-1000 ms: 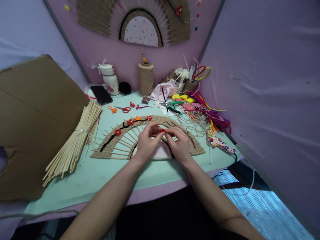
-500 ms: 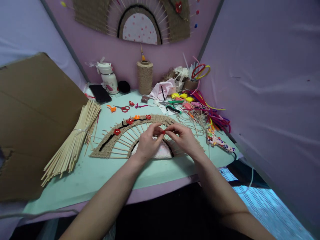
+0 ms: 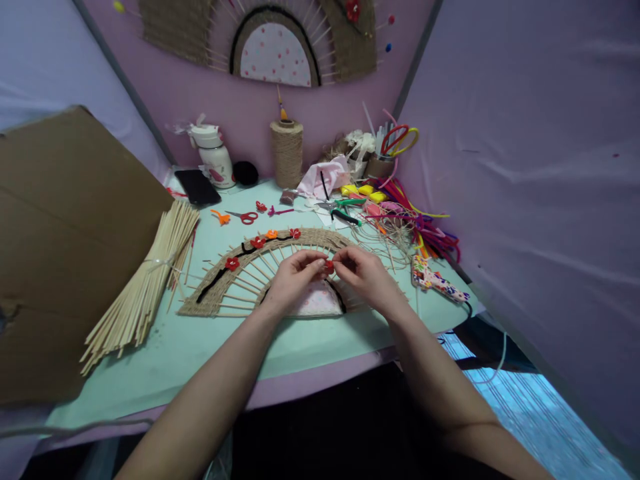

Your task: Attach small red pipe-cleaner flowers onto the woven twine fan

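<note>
Between my fingertips is a small red flower point(image 3: 329, 267), seemingly of bent pipe cleaner. My left hand point(image 3: 299, 275) pinches it from the left, and my right hand point(image 3: 361, 272) pinches it from the right. Fingers hide much of its shape. Below both hands lies a fan-shaped piece point(image 3: 201, 301) of woven twine on wooden sticks. A black branch-like strip runs along its arc, with red flowers point(image 3: 232, 263) and one orange flower point(image 3: 271, 234) on it. At its base is a spotted white half-circle point(image 3: 316, 301) edged in black, partly covered by my left hand.
Bundled wooden sticks point(image 3: 141, 287) lean by a cardboard sheet point(image 3: 65, 220) on the left. Behind are red scissors point(image 3: 247, 217), pliers point(image 3: 345, 215), a twine spool point(image 3: 287, 155) and a bottle point(image 3: 216, 157). To the right lie pipe cleaners point(image 3: 430, 230) and a patterned glue gun point(image 3: 437, 283).
The red flower shows a little more between my fingers, and my fingertips have shifted around it. My hands stay over the fan. The whole view has moved slightly.
</note>
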`<control>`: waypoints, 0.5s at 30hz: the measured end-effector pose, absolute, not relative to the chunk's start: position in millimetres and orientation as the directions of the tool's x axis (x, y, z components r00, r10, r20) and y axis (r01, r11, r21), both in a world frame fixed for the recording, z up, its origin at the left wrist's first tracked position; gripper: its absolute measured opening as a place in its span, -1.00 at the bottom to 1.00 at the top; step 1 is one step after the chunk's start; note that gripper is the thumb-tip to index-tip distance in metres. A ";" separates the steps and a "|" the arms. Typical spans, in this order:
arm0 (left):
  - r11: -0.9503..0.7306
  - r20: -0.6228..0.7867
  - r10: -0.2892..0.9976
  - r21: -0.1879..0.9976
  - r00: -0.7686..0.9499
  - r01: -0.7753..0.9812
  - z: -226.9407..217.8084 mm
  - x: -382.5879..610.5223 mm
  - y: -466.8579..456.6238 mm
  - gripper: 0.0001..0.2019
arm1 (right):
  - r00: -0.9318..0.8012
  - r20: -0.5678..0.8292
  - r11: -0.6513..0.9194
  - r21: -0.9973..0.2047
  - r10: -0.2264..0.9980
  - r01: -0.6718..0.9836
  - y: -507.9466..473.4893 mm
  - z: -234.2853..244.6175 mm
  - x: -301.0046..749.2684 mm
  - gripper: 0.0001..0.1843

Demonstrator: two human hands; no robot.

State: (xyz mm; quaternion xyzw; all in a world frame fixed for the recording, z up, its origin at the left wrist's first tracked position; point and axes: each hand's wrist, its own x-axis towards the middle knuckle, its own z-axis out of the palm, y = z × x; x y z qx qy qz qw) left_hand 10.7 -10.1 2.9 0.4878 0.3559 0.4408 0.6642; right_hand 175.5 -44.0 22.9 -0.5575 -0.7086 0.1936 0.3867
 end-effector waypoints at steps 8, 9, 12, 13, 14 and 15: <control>0.454 -0.235 0.834 0.808 0.500 -0.377 6.7 4.5 -7.9 -0.65 | -0.132 0.479 0.432 -0.596 0.868 0.677 -49.5 17.5 166.0 -0.89; 0.464 -0.234 0.826 0.800 0.513 -0.381 6.6 3.6 -7.7 -0.65 | -0.134 0.477 0.436 -0.606 0.869 0.666 -49.9 17.5 165.5 -0.89; 0.488 -0.225 0.799 0.786 0.558 -0.380 6.4 1.5 -7.2 -0.65 | -0.122 0.455 0.423 -0.654 0.882 0.627 -51.4 18.1 164.8 -0.88; 0.492 -0.218 0.789 0.784 0.574 -0.379 6.2 1.1 -7.2 -0.66 | -0.110 0.447 0.415 -0.671 0.888 0.614 -52.0 18.4 164.6 -0.88; 0.493 -0.207 0.782 0.783 0.588 -0.380 6.1 0.9 -7.3 -0.66 | -0.099 0.439 0.405 -0.688 0.893 0.602 -52.7 18.8 164.3 -0.89; 0.490 -0.193 0.777 0.783 0.599 -0.384 6.0 0.9 -7.4 -0.67 | -0.088 0.431 0.396 -0.705 0.898 0.589 -53.4 19.4 164.0 -0.89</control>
